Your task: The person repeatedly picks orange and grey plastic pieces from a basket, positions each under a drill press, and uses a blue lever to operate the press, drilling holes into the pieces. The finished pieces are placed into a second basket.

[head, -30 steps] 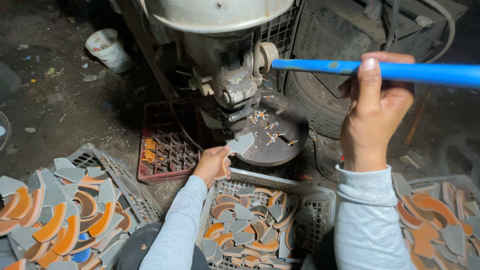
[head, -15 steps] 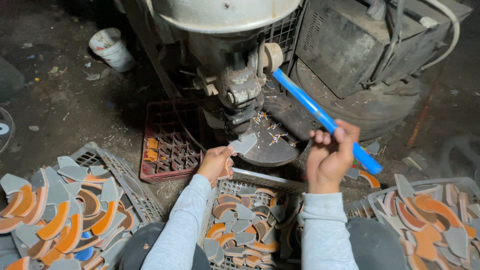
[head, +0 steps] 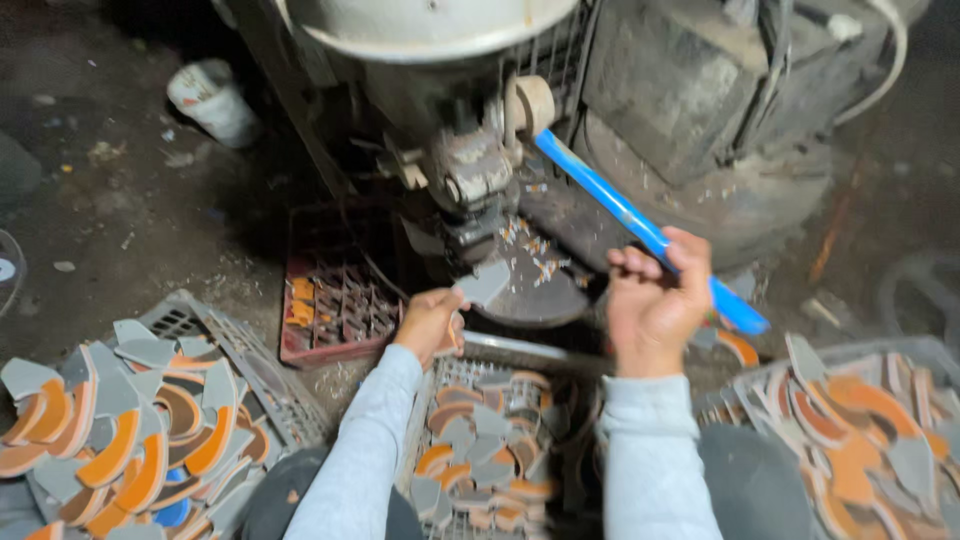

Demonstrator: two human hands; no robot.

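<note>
My left hand (head: 428,322) pinches a flat grey piece (head: 484,282) and holds it on the round dark plate (head: 540,290) under the head of a grey press machine (head: 470,170). Small offcuts lie scattered on that plate. My right hand (head: 650,300) is wrapped around the blue lever handle (head: 640,228), which slopes down to the right from the machine's side hub. Both arms wear light grey sleeves.
A grey crate (head: 255,385) of orange and grey curved pieces sits at the lower left, another (head: 930,355) at the lower right, a third (head: 425,400) between my arms. A red grid crate (head: 300,345) lies left of the machine. A white cup (head: 210,100) stands on the dirt floor.
My right hand has pulled the blue lever from level down to a steep slope, coming closer to the plate. My left hand has kept the grey piece in place.
</note>
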